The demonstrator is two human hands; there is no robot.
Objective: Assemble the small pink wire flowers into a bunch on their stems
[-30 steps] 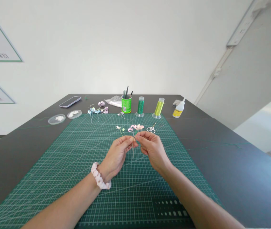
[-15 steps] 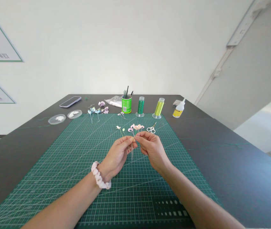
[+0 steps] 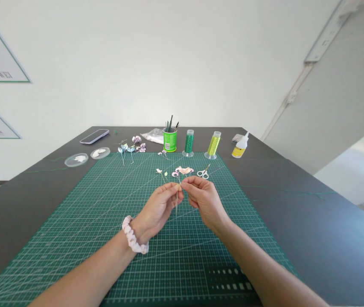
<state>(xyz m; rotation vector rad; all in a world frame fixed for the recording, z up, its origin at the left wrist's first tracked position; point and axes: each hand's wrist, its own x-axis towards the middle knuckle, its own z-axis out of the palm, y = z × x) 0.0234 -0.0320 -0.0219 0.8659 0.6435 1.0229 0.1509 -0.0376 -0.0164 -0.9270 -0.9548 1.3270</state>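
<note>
Over the middle of the green cutting mat (image 3: 117,238), my left hand (image 3: 165,198) pinches the thin stems of a bunch of pale pink flowers (image 3: 184,170). The blossoms stand up beyond my fingertips and the stem ends hang below. My right hand (image 3: 201,192) is closed at the same stems, thumb and forefinger together, touching the left fingertips. Whatever fine strand lies between the right fingers is too small to make out. Just beyond that hand lie small white-handled scissors (image 3: 202,174). A small white flower on a stem (image 3: 159,171) rests left of the bunch.
Along the back stand a green can of tools (image 3: 170,140), a dark green thread spool (image 3: 189,143), a yellow-green spool (image 3: 214,145) and a glue bottle (image 3: 240,147). Blue flowers (image 3: 127,148), lilac flowers (image 3: 141,147), two shallow dishes (image 3: 76,160) and a phone (image 3: 94,136) are to the left.
The hanging stem ends have shifted slightly left below my left hand. Both hands keep nearly the same place and pinch.
</note>
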